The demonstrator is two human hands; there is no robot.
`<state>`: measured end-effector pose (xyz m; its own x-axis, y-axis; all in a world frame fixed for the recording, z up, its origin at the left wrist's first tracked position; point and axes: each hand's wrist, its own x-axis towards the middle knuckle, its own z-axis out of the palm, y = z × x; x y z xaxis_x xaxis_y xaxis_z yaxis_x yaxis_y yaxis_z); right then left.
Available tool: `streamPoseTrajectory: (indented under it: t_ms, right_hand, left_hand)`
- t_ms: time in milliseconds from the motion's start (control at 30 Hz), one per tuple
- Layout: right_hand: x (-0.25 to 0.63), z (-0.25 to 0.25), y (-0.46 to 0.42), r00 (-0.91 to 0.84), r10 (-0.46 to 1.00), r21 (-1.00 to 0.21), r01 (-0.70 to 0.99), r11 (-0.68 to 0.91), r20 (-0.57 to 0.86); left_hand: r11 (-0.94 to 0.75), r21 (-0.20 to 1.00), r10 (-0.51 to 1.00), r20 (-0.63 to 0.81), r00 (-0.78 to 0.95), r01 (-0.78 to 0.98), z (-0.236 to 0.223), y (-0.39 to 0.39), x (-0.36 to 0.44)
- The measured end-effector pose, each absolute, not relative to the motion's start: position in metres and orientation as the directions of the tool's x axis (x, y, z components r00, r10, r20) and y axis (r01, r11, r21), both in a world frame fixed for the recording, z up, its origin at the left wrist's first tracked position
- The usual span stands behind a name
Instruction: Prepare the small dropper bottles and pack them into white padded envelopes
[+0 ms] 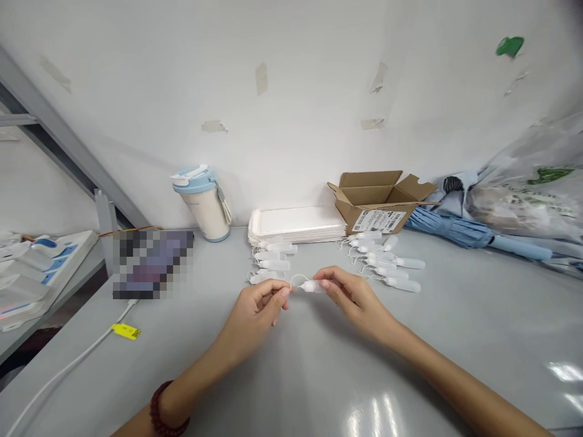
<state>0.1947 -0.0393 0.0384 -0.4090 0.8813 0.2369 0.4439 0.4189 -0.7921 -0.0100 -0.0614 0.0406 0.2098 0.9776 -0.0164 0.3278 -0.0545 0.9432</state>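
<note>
In the middle of the head view, my right hand (pixel 357 297) pinches the body of a small translucent needle-tip squeeze bottle (pixel 311 286) between thumb and fingers. The bottle lies level, its pointed tip facing left. A thin white cap strap (pixel 298 276) arcs from its neck to my left hand (pixel 255 311), whose thumb and forefinger are closed on the strap's end, with the cap itself hidden. Several similar bottles (pixel 274 265) lie in a group behind my left hand. Another group of such bottles (pixel 403 283) rests beyond my right hand.
A stack of white padded envelopes (pixel 298 224) and an open cardboard box (pixel 378 206) stand against the wall. To the left are a tumbler (pixel 203 209), a pixelated device (pixel 152 264) and a white cable (pixel 73 364). A folded blue umbrella (pixel 455 226) and plastic bag (pixel 537 188) lie right.
</note>
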Motion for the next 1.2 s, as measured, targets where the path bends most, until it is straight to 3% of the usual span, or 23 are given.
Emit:
streamPoseTrajectory:
  t_ms: [467,633,867,1200]
  right_hand:
    - [0.193,0.036,-0.042,-0.438,0.873,-0.817,0.409,0.407,0.215]
    - [0.189,0.032,-0.045,-0.433,0.846,-0.746,0.440,0.499,0.311]
    - [0.181,0.020,-0.052,-0.428,0.734,-0.559,0.476,0.679,0.526]
    - [0.175,0.010,-0.058,-0.387,0.702,-0.505,0.499,0.704,0.598]
  left_hand:
    - [0.068,0.986,0.956,-0.109,0.273,0.155,0.038,-0.059,-0.011]
    - [0.011,0.972,0.973,-0.064,0.220,0.237,0.037,-0.063,-0.008]
    - [-0.024,0.960,0.986,-0.023,0.164,0.279,0.028,-0.071,-0.001]
    - [-0.044,0.956,0.983,-0.011,0.184,0.290,0.027,-0.073,0.001]
